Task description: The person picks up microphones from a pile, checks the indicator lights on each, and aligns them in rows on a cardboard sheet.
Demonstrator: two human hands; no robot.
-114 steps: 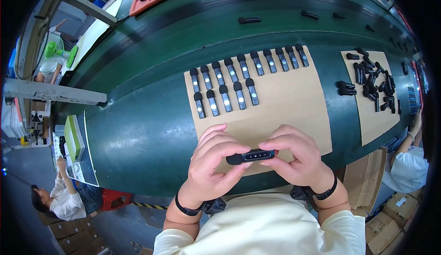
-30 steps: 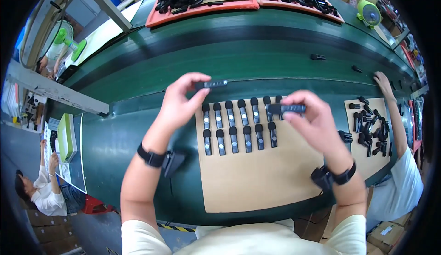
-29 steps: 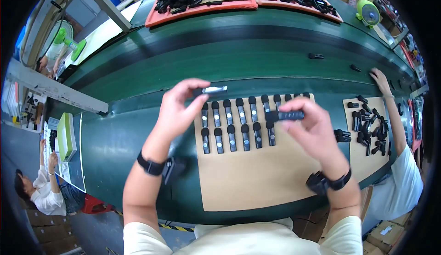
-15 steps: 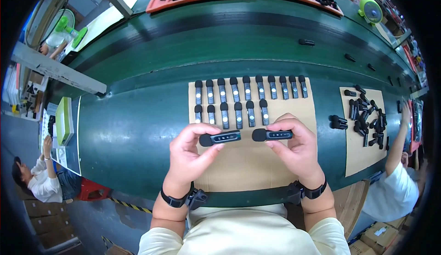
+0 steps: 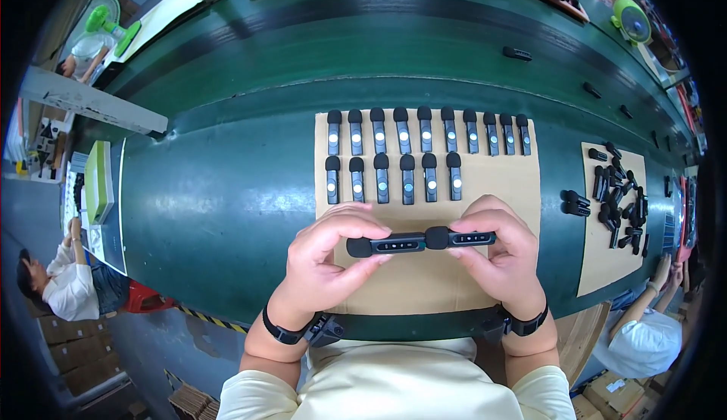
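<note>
Both hands have pulled the two black clip mics together since half a second back, now end to end at 6 o'clock over the cardboard sheet (image 5: 485, 193). Left hand (image 5: 326, 261) pinches the left mic (image 5: 386, 245); right hand (image 5: 503, 257) pinches the right mic (image 5: 463, 237). Best to keep them level and gripped by the edges. Green tabletop (image 5: 219, 200), mic rows (image 5: 413, 151) at 12, loose pile (image 5: 617, 200) at 3.

A: What lies on the green worktop (image 5: 212, 208)?
B: A cardboard sheet (image 5: 500, 193) with 2 rows of black clip devices (image 5: 401, 151) (15 in all), plus a loose black pile (image 5: 617, 200) right.
A: And far left?
B: A green fan (image 5: 106, 22).
</note>
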